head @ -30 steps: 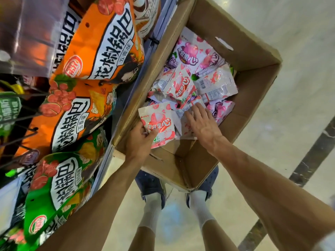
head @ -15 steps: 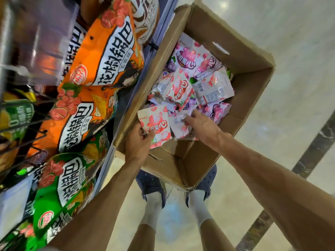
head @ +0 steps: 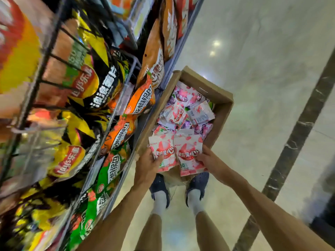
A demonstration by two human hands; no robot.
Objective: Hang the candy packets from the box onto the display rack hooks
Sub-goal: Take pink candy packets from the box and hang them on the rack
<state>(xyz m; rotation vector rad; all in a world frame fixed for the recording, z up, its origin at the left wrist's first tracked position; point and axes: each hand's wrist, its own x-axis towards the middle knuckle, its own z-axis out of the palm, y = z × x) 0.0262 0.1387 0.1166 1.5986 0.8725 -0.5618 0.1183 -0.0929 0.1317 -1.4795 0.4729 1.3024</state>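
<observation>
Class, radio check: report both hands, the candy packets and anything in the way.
Left hand holding one pink packet. Right hand holding a second pink packet. Both held over the near end of the cardboard box, none hung. Nothing blocking.

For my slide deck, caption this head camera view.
Left hand and right hand each hold a pink candy packet over the cardboard box.

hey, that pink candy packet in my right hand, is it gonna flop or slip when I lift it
The pink glossy plastic candy packet in your right hand looks small and thin, so probably light. It is pinched at one edge, so it may droop. Its shiny film could be slippery.
</observation>
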